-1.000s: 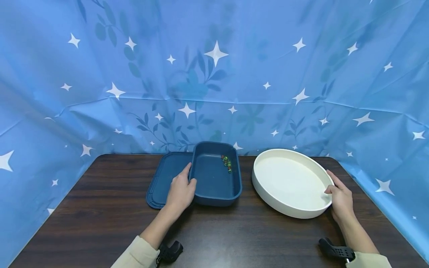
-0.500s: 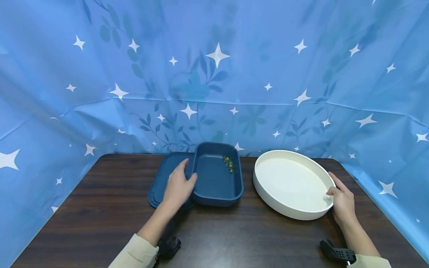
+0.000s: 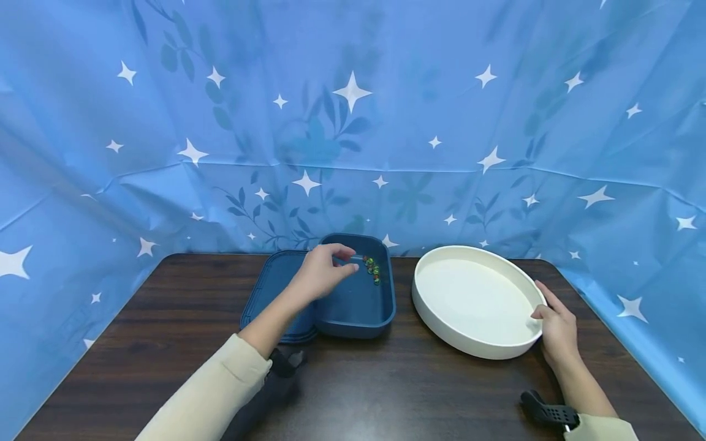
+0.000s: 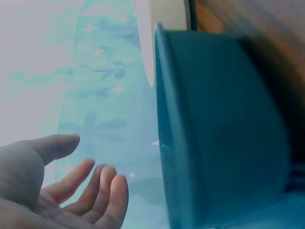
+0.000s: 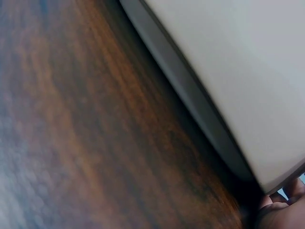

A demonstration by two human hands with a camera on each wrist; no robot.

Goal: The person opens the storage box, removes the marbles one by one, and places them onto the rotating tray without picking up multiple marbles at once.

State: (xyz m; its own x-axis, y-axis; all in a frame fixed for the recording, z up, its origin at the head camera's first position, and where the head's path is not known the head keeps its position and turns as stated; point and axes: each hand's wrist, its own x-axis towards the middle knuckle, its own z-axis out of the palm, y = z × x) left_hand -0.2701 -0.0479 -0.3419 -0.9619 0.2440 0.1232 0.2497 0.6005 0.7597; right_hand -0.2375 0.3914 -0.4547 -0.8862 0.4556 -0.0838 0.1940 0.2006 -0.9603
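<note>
My left hand (image 3: pixel 324 269) hovers over the blue rectangular container (image 3: pixel 353 309), its fingers loosely bent and holding nothing. In the left wrist view the thumb and fingers of that left hand (image 4: pixel 90 191) are apart, outside the wall of the container (image 4: pixel 224 129). Several small green and red pieces (image 3: pixel 371 265) lie inside the container, toward its right side. At the right, my right hand (image 3: pixel 559 327) grips the rim of a round white tray (image 3: pixel 480 300), thumb inside and fingers outside. The right wrist view shows the tray's outer wall (image 5: pixel 228 71) and part of the hand.
A blue lid (image 3: pixel 276 288) lies on the dark wooden table (image 3: pixel 165 343), left of the container and partly hidden by my left arm. Behind the table hangs a blue curtain (image 3: pixel 408 122) with white stars.
My left hand has let go of the container's left edge, lifted, and moved right over the container. The right hand keeps its hold on the white tray.
</note>
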